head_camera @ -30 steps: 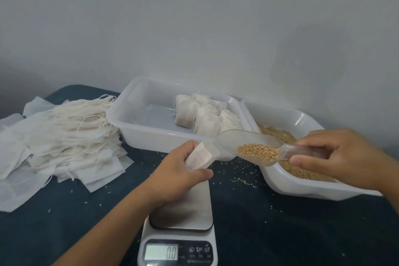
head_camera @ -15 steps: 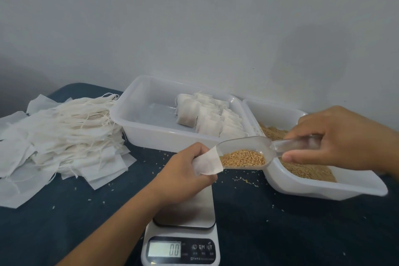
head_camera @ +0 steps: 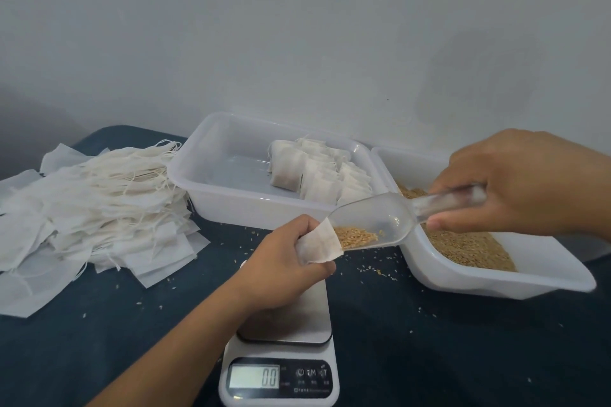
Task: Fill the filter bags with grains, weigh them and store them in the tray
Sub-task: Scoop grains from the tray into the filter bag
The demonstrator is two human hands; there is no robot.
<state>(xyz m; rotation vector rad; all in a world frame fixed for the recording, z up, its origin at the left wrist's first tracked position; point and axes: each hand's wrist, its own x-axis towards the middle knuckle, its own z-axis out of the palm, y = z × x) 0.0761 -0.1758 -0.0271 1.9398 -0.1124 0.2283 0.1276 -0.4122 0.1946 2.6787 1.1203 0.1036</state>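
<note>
The left hand [head_camera: 281,261] is pinching a filter bag [head_camera: 319,246] above the scale [head_camera: 284,367], while the right hand's [head_camera: 515,185] fingers, clamped on a scoop [head_camera: 373,225], are tipping grains [head_camera: 355,236] in. Several filled bags [head_camera: 317,172] are sitting in the tray [head_camera: 231,195]; many empty bags [head_camera: 99,201] are waiting on the worktop.

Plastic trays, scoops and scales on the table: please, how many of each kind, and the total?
Plastic trays: 2, the storage tray holding filled bags and the grain tray.
Scoops: 1, the clear scoop.
Scales: 1, the scale.
Total: 4
</note>
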